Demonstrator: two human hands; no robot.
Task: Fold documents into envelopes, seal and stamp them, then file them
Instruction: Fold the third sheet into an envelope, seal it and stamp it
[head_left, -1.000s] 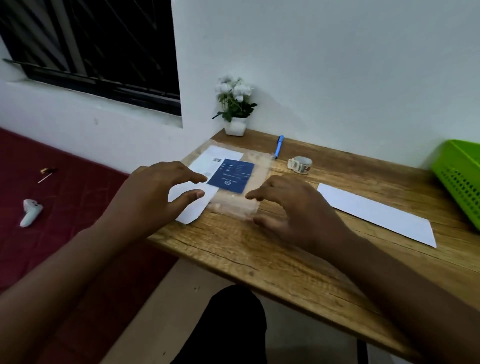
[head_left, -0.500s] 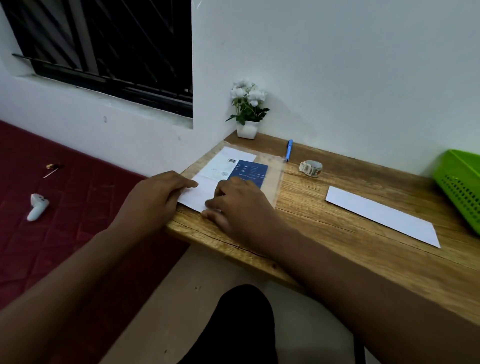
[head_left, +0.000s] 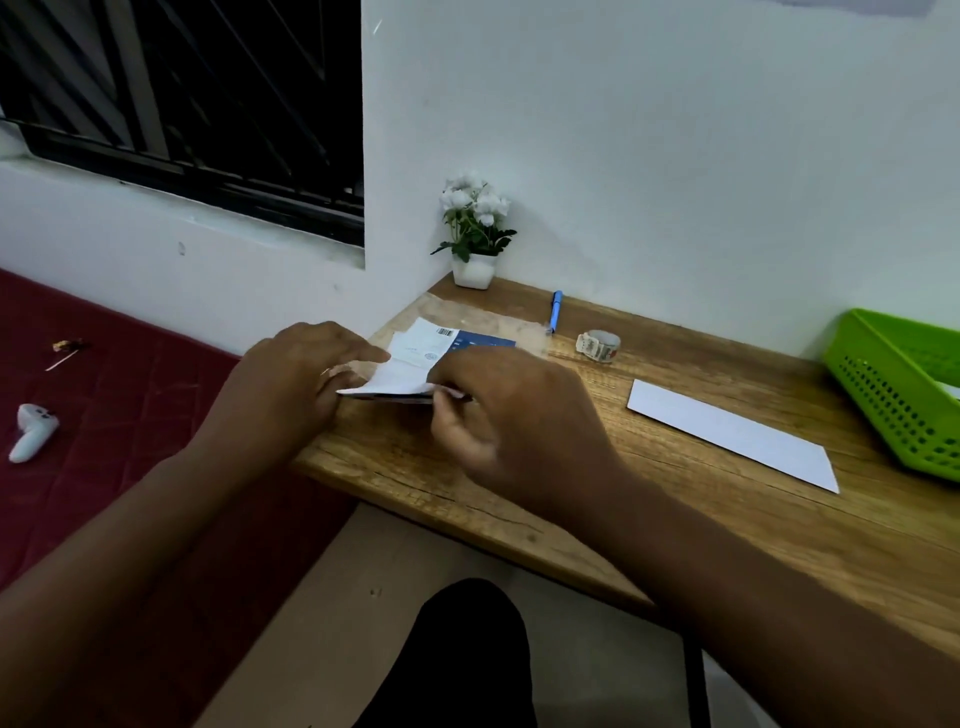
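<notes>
A white document with a barcode and a blue panel (head_left: 415, 358) lies at the left end of the wooden desk (head_left: 675, 499), on a clear plastic sleeve (head_left: 498, 325). Its near edge is raised off the desk. My left hand (head_left: 296, 384) pinches that raised edge at its left corner. My right hand (head_left: 509, 421) pinches the same edge on the right, fingers curled round it. A white envelope (head_left: 727, 434) lies flat to the right. A roll of stamp tape (head_left: 598, 345) sits behind my right hand. A green plastic basket (head_left: 893, 395) stands at the far right.
A blue pen (head_left: 556, 310) lies near the wall, beside a small white pot of white flowers (head_left: 474, 236) in the desk's back corner. Left of the desk is a red mat with a white controller (head_left: 32, 431). My dark knee shows below the desk's front edge.
Both hands came together on the document's near edge, and that edge has lifted off the desk. My right hand moved left from the plastic sleeve to the paper.
</notes>
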